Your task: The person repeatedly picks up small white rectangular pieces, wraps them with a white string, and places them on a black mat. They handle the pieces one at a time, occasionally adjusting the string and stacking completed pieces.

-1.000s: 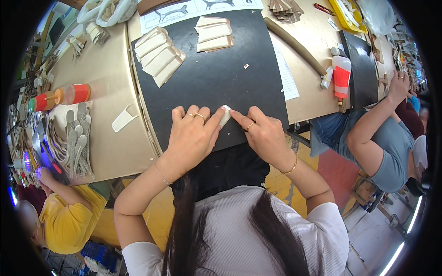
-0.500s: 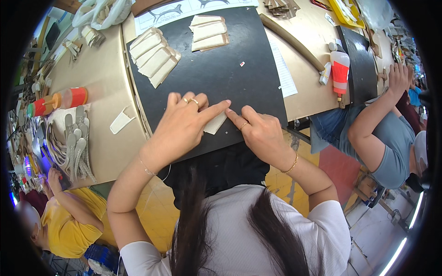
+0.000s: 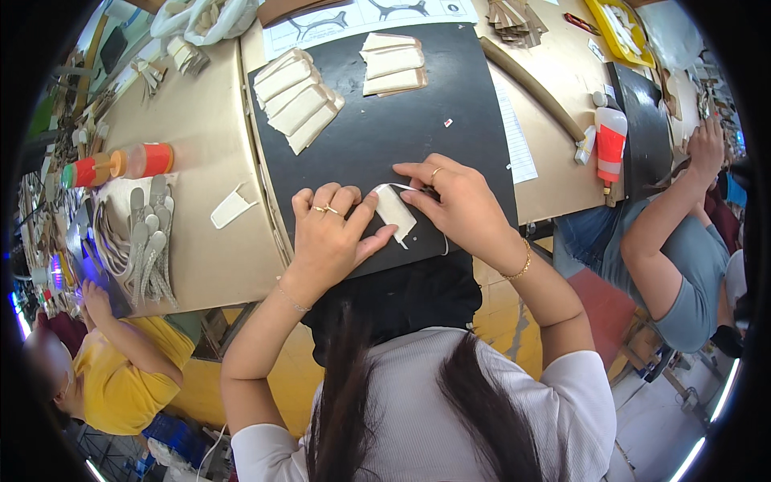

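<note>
Head view: where do we find the cream piece (image 3: 397, 214) that the hands are working on?

We see it on the black board (image 3: 377, 132), close to the board's six o'clock edge, its length running from eleven to five.

And the left hand (image 3: 331, 233)?

It comes at the piece from nine o'clock. We see its forefinger at the upper end and its thumb near the lower end, the two together holding the piece.

How about the right hand (image 3: 462, 197)?

That sits near three o'clock. A thin white strip (image 3: 399, 185) runs off the piece's upper end and passes between forefinger and thumb, whose tips stand apart; we cannot tell whether the fingers behind grip it.

What do we have farther out?

On the board, a larger fanned set (image 3: 297, 104) between ten and eleven, and a smaller stack (image 3: 393, 60) at twelve. Beyond them we see a sheet with line drawings (image 3: 353, 24).

And off the board?

Toward nine, a lone white piece (image 3: 233, 210), then grey straps (image 3: 148, 241); just past nine, red-banded bottles (image 3: 152, 159). Between one and two, we spot a curved brown strip (image 3: 530, 84).

Anyone nearby?

We see a person in yellow (image 3: 132, 369) at eight.
</note>
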Demonstrator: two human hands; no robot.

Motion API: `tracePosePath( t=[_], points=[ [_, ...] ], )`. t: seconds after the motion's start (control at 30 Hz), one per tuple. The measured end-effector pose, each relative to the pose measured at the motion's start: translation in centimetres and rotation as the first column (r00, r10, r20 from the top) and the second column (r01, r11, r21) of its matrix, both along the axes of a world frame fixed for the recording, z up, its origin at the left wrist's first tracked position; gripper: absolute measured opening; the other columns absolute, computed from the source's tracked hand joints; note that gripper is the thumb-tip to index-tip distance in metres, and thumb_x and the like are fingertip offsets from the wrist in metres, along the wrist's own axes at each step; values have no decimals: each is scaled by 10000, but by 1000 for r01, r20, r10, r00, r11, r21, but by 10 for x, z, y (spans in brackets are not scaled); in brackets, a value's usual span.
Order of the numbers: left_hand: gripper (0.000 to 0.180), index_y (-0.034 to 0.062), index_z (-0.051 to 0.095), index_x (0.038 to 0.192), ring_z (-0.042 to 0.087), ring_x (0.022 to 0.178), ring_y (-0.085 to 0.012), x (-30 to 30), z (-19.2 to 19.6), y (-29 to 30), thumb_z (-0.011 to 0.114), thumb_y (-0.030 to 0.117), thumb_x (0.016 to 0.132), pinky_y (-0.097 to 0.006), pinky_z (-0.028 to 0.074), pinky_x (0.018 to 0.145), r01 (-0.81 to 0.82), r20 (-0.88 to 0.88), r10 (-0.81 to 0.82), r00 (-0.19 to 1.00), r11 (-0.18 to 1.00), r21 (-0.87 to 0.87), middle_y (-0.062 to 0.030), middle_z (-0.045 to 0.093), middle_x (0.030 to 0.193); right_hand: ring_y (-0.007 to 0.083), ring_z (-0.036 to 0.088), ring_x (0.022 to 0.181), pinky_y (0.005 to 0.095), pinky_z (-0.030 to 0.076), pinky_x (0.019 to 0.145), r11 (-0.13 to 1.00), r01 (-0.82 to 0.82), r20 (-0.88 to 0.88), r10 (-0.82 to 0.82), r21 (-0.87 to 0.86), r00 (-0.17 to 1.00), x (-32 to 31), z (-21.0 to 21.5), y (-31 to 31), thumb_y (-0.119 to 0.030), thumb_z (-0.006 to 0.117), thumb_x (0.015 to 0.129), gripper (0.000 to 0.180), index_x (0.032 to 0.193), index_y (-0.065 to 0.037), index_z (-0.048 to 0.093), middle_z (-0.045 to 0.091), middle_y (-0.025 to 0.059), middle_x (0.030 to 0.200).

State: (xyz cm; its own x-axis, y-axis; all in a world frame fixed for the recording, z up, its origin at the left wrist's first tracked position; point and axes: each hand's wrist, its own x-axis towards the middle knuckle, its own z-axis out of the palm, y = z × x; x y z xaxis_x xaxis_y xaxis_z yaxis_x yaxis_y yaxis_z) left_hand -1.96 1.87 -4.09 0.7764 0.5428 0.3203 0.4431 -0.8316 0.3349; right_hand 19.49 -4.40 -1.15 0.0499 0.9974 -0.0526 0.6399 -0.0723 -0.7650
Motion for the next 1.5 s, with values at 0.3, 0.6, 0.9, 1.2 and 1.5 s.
tracePosePath(
  t=[0.3, 0.6, 0.9, 1.2, 1.5],
  points=[
    [536, 185, 741, 1204, 552, 1054, -234, 2, 1, 0, 893, 351, 717, -425, 343, 910, -5, -20, 4, 1000, 1000, -19, -21, 594, 1084, 214, 669, 683, 314, 532, 631, 984, 160, -66, -166, -78, 984, -14, 2, -16, -88, 764, 902, 244, 1132, -10, 756, 670, 104, 862],
    [532, 183, 757, 1181, 537, 1099, -257, 2, 0, 2, 907, 345, 698, -432, 349, 930, -22, 6, 22, 1000, 999, -49, -30, 599, 1120, 235, 685, 756, 354, 580, 657, 994, 10, 217, -33, 106, 976, -25, -5, -36, -16, 750, 795, 386, 1180, -37, 735, 599, 59, 936],
    [520, 177, 755, 1168, 530, 1116, -261, 3, 0, 5, 906, 348, 701, -433, 342, 938, -3, 3, 3, 1000, 999, -40, -35, 590, 1136, 206, 683, 757, 327, 570, 639, 993, -16, 281, -18, 117, 960, -29, -6, -41, -29, 709, 834, 365, 1199, -14, 724, 584, 64, 938],
    [524, 196, 741, 1200, 531, 1116, -245, 3, 0, 15, 877, 393, 734, -433, 337, 927, 83, -38, -83, 996, 997, -1, -28, 597, 1147, 204, 660, 718, 328, 557, 630, 990, -51, 389, -4, 131, 921, -35, -2, -37, 1, 716, 818, 396, 1213, -21, 724, 589, 56, 928],
    [510, 227, 768, 1198, 522, 1152, -258, -14, 4, 25, 886, 385, 727, -436, 340, 978, -34, -86, 35, 996, 999, 9, -37, 603, 1172, 209, 668, 747, 346, 560, 657, 974, -143, 350, 74, 177, 934, -37, -6, -14, -52, 676, 846, 334, 1174, 7, 693, 544, 76, 917]
  ],
)
